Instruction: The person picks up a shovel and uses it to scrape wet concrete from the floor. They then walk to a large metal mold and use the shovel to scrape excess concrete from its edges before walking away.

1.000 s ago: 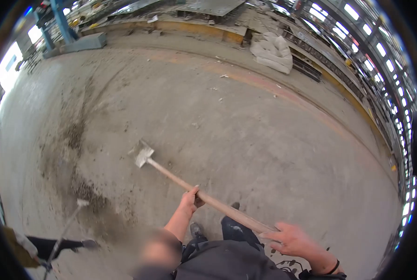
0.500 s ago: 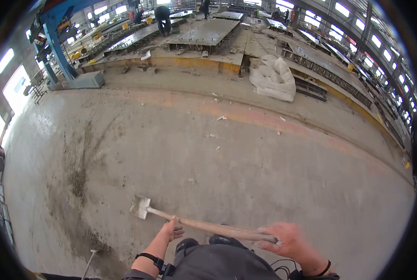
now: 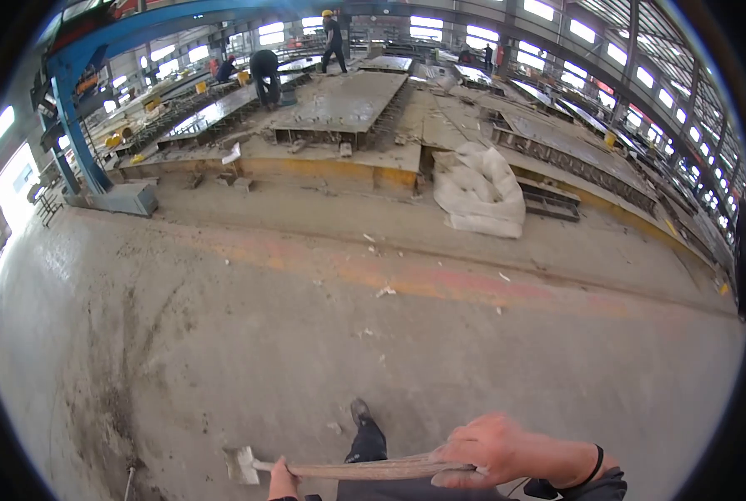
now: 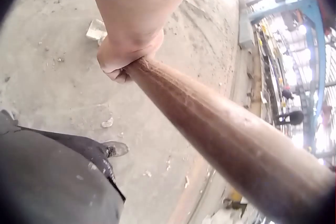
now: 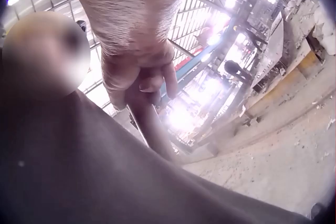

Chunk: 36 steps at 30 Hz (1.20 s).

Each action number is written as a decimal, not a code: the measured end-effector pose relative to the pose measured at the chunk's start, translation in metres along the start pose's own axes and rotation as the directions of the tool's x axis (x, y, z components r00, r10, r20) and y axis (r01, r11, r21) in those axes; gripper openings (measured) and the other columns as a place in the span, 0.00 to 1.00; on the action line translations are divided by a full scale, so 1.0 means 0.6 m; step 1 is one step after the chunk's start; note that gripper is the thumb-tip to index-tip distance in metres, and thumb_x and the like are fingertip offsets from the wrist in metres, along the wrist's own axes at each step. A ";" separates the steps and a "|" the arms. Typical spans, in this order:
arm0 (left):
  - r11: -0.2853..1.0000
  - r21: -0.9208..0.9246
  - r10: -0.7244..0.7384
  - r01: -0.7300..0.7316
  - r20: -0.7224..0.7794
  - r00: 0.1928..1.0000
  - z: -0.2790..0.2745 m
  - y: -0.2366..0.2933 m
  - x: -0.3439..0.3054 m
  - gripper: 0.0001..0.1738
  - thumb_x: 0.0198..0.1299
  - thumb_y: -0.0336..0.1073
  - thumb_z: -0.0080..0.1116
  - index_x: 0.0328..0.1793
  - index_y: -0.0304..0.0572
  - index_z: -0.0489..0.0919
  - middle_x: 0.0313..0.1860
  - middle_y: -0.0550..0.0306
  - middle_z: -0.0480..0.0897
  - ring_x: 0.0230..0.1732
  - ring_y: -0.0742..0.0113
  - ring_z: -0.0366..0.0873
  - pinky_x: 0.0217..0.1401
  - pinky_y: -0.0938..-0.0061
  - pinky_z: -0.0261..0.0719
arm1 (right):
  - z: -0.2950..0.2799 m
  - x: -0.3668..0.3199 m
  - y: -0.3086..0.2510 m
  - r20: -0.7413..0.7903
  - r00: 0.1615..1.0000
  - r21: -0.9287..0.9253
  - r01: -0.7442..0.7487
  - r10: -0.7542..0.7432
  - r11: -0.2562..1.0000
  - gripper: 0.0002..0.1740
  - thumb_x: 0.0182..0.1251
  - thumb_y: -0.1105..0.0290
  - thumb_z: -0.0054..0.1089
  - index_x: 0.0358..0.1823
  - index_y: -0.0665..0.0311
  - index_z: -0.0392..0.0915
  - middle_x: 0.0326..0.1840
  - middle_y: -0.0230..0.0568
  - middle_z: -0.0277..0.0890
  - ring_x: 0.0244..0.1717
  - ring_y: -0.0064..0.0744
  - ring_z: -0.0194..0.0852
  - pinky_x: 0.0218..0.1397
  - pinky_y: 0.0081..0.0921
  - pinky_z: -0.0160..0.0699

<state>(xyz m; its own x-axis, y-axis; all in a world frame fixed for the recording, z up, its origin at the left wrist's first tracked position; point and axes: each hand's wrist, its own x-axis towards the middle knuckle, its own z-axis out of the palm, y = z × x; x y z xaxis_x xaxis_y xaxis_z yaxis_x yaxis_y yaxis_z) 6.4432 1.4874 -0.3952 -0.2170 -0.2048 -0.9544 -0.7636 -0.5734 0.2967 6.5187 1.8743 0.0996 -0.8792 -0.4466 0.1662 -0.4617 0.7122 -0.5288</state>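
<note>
A shovel with a wooden handle (image 3: 365, 470) lies across the front of the body, its pale, dirty blade (image 3: 242, 465) at the lower left, over the floor. Near the blade end, the left hand (image 3: 283, 482) grips the handle; the left wrist view shows that hand (image 4: 128, 56) with its fingers curled round the wood (image 4: 210, 124). The right hand (image 3: 494, 451) holds the other end of the handle. In the right wrist view, the fingers of the right hand (image 5: 139, 74) wrap the handle's end, and the shaft (image 5: 152, 129) runs down from them.
Dark debris (image 3: 110, 417) is spread over the floor at the left. A white bulk sack (image 3: 480, 192) stands by a yellow-edged raised platform (image 3: 331, 173). A blue steel frame (image 3: 81, 125) rises at the left. Beyond are metal tables (image 3: 340, 104) and several people.
The view has tilted up toward the platform, and the shovel and hands now sit lower in it. The left hand, whose fingers looked loose half a second ago, is curled round the handle. One foot is forward.
</note>
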 end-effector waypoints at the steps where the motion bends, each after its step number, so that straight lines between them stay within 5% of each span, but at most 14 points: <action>1: 0.995 -0.101 -0.002 0.012 0.099 0.995 -0.006 -0.003 0.136 0.11 0.54 0.41 0.45 0.41 0.47 0.66 0.34 0.58 0.74 0.37 0.59 0.73 0.35 0.59 0.73 | -0.014 0.041 0.037 0.002 1.000 -0.003 0.005 -0.005 1.000 0.14 0.47 0.57 0.60 0.28 0.59 0.76 0.18 0.34 0.70 0.18 0.34 0.70 0.20 0.24 0.70; 2: 0.980 -0.196 -0.005 0.044 0.197 0.980 -0.006 -0.003 0.251 0.10 0.53 0.39 0.44 0.39 0.45 0.66 0.31 0.56 0.74 0.36 0.58 0.73 0.33 0.62 0.73 | -0.026 0.076 0.075 -0.032 0.999 -0.071 -0.038 0.035 0.997 0.14 0.47 0.57 0.59 0.28 0.59 0.76 0.19 0.35 0.71 0.20 0.34 0.70 0.21 0.25 0.70; 5: 0.953 -0.244 -0.194 0.180 -0.035 0.980 0.161 0.091 0.038 0.05 0.51 0.36 0.42 0.33 0.45 0.65 0.31 0.58 0.74 0.35 0.59 0.74 0.30 0.64 0.74 | -0.066 0.171 0.180 -0.117 0.992 -0.113 -0.055 0.042 0.992 0.12 0.47 0.60 0.57 0.28 0.60 0.75 0.20 0.37 0.71 0.22 0.36 0.71 0.21 0.26 0.70; 9: 0.980 -0.045 -0.191 0.193 0.059 0.980 0.274 0.123 0.072 0.07 0.51 0.35 0.42 0.35 0.44 0.68 0.33 0.58 0.75 0.36 0.59 0.74 0.32 0.64 0.74 | -0.132 0.257 0.286 -0.282 0.957 -0.054 -0.091 0.072 0.994 0.08 0.46 0.66 0.54 0.27 0.61 0.75 0.21 0.39 0.71 0.22 0.39 0.71 0.21 0.28 0.70; 11: 0.922 0.312 0.153 -0.231 0.254 0.955 0.335 0.154 0.009 0.07 0.52 0.36 0.44 0.33 0.42 0.71 0.29 0.58 0.75 0.30 0.61 0.72 0.28 0.67 0.72 | -0.160 0.288 0.335 -0.330 0.938 -0.063 -0.133 0.106 0.989 0.08 0.45 0.68 0.54 0.27 0.62 0.75 0.21 0.40 0.71 0.21 0.39 0.71 0.21 0.28 0.70; 14: 0.383 0.501 0.396 -0.776 0.670 0.628 0.406 0.186 -0.150 0.09 0.53 0.36 0.47 0.31 0.38 0.75 0.22 0.58 0.76 0.21 0.66 0.70 0.21 0.72 0.68 | -0.199 0.336 0.408 -0.378 0.916 -0.054 -0.163 0.131 0.985 0.06 0.45 0.68 0.56 0.26 0.61 0.73 0.23 0.39 0.71 0.22 0.39 0.70 0.22 0.27 0.69; 15: 0.550 0.459 0.316 -0.697 0.659 0.683 0.464 0.212 -0.237 0.07 0.50 0.33 0.48 0.26 0.38 0.75 0.17 0.57 0.74 0.17 0.68 0.67 0.19 0.74 0.63 | -0.208 0.351 0.434 -0.397 0.909 -0.040 -0.158 0.129 0.987 0.06 0.45 0.68 0.58 0.25 0.60 0.72 0.24 0.37 0.72 0.23 0.39 0.70 0.22 0.27 0.68; 18: 0.408 0.569 0.264 -0.713 0.675 0.689 0.512 0.236 -0.010 0.05 0.48 0.32 0.51 0.26 0.38 0.75 0.16 0.57 0.73 0.18 0.68 0.68 0.19 0.73 0.64 | -0.236 0.388 0.537 -0.428 0.894 -0.013 -0.156 0.136 0.988 0.06 0.46 0.69 0.57 0.26 0.60 0.72 0.25 0.37 0.72 0.23 0.39 0.70 0.21 0.26 0.68; 20: 0.635 0.572 0.214 -0.519 0.515 0.830 0.593 0.268 0.038 0.06 0.49 0.33 0.49 0.29 0.39 0.74 0.21 0.56 0.74 0.22 0.66 0.69 0.24 0.69 0.66 | -0.255 0.412 0.614 -0.446 0.876 0.007 -0.199 0.182 0.980 0.06 0.47 0.69 0.57 0.27 0.60 0.72 0.27 0.37 0.72 0.25 0.40 0.71 0.23 0.27 0.68; 23: 0.984 0.116 0.101 -0.135 0.266 0.959 0.727 0.324 0.091 0.09 0.51 0.36 0.45 0.35 0.40 0.72 0.27 0.56 0.74 0.29 0.62 0.71 0.31 0.64 0.70 | -0.290 0.449 0.751 -0.472 0.846 0.056 -0.251 0.248 0.966 0.07 0.48 0.71 0.54 0.31 0.62 0.72 0.29 0.42 0.71 0.28 0.42 0.70 0.28 0.29 0.70; 25: 0.975 -0.218 0.094 -0.046 0.213 0.973 0.793 0.354 0.121 0.11 0.53 0.37 0.43 0.38 0.41 0.71 0.32 0.55 0.74 0.34 0.60 0.72 0.36 0.61 0.72 | -0.327 0.484 0.851 -0.462 0.848 0.089 -0.248 0.261 0.965 0.09 0.48 0.73 0.52 0.33 0.64 0.72 0.30 0.45 0.70 0.31 0.45 0.70 0.32 0.30 0.71; 27: 0.917 -0.398 0.107 -0.015 0.210 0.972 0.864 0.378 0.091 0.13 0.54 0.39 0.41 0.41 0.42 0.69 0.36 0.55 0.74 0.38 0.58 0.73 0.40 0.58 0.75 | -0.363 0.513 0.942 -0.463 0.798 -0.021 -0.445 0.386 0.895 0.08 0.51 0.66 0.53 0.32 0.61 0.71 0.35 0.42 0.69 0.34 0.44 0.70 0.35 0.33 0.71; 32: 0.821 -0.570 0.060 -0.032 0.030 0.998 1.077 0.454 -0.060 0.10 0.53 0.37 0.43 0.38 0.41 0.69 0.33 0.57 0.74 0.37 0.58 0.73 0.38 0.60 0.76 | -0.448 0.593 1.093 -0.234 0.723 -0.249 -0.690 0.650 0.679 0.14 0.48 0.63 0.55 0.35 0.62 0.69 0.39 0.43 0.67 0.46 0.44 0.65 0.44 0.37 0.67; 36: 0.790 -0.613 0.109 0.026 0.182 0.977 1.187 0.509 -0.046 0.08 0.51 0.35 0.44 0.36 0.41 0.68 0.31 0.54 0.74 0.34 0.59 0.74 0.37 0.60 0.75 | -0.492 0.628 1.158 -0.083 0.639 -0.309 -0.746 0.765 0.590 0.20 0.43 0.61 0.61 0.36 0.61 0.68 0.40 0.45 0.66 0.45 0.46 0.66 0.45 0.38 0.65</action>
<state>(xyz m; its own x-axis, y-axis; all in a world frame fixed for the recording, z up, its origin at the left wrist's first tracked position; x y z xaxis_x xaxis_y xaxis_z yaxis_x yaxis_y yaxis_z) 5.7828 1.8831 -0.3008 -0.4060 -0.1180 -0.9062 -0.2362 -0.9444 0.2288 5.8315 2.3607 0.0405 -0.9247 0.3043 -0.2289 0.3471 0.9207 -0.1783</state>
